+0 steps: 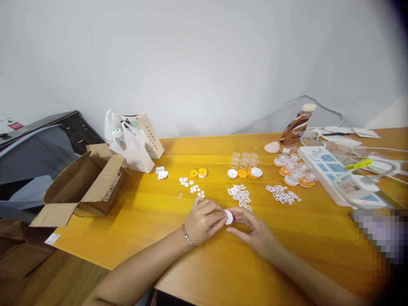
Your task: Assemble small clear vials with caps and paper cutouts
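My left hand, with a thin bracelet on its wrist, and my right hand meet over the yellow table, both pinching one small white round disc between their fingertips. Just beyond the hands lie small white round pieces and a heap of white lacy cut-outs. Farther back sit orange and white discs, more discs and a cluster of small clear cups.
An open cardboard box hangs over the table's left edge beside a white plastic bag. At right are a brown drink bottle, assembled clear-capped discs, more cut-outs, a white power strip and cables.
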Action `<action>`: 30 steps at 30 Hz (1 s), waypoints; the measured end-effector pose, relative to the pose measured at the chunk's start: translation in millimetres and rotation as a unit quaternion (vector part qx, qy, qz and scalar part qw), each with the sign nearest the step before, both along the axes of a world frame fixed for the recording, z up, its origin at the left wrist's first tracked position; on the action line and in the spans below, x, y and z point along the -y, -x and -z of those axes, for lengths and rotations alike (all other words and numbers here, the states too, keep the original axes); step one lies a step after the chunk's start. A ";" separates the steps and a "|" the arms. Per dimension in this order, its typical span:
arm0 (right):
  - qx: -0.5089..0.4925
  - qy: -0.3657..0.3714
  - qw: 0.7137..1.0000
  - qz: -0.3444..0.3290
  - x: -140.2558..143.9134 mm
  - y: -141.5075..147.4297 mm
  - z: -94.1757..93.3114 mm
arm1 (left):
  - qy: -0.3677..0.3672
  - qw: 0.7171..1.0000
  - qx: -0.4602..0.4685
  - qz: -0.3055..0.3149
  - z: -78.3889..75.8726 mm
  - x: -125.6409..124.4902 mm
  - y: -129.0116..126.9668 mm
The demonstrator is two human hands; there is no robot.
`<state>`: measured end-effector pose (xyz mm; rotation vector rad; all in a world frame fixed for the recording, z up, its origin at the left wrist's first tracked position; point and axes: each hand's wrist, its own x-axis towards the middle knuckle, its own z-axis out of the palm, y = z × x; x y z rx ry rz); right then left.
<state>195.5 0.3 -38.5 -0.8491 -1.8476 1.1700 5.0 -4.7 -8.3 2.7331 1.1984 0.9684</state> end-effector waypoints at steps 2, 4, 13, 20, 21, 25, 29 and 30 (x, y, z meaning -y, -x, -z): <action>-0.063 0.071 0.995 -0.031 4.7 4.1 -2.0 | -0.011 1.000 0.003 0.002 -3.8 3.1 -0.4; -0.102 0.110 0.988 -0.029 8.4 6.7 -2.8 | -0.013 1.000 0.004 -0.002 -6.2 6.4 -2.3; -0.127 0.148 0.980 0.034 6.5 2.7 0.5 | 0.025 0.994 0.100 -0.019 -10.8 -6.6 16.2; -0.135 0.171 0.974 0.064 4.2 1.5 -2.3 | 0.077 0.980 0.018 -0.185 10.2 -58.6 68.5; -0.135 0.174 0.973 0.064 4.5 2.0 -2.8 | 0.076 0.980 0.011 -0.184 13.3 -63.1 69.2; -0.136 0.183 0.972 0.062 6.1 3.2 -5.0 | 0.069 0.981 -0.024 -0.179 21.2 -69.9 60.8; -0.137 0.188 0.971 0.064 6.3 2.1 -7.7 | 0.062 0.981 -0.049 -0.174 22.4 -64.5 53.3; -0.139 0.187 0.970 0.066 6.1 1.8 -8.4 | 0.060 0.982 -0.052 -0.172 22.2 -62.5 52.3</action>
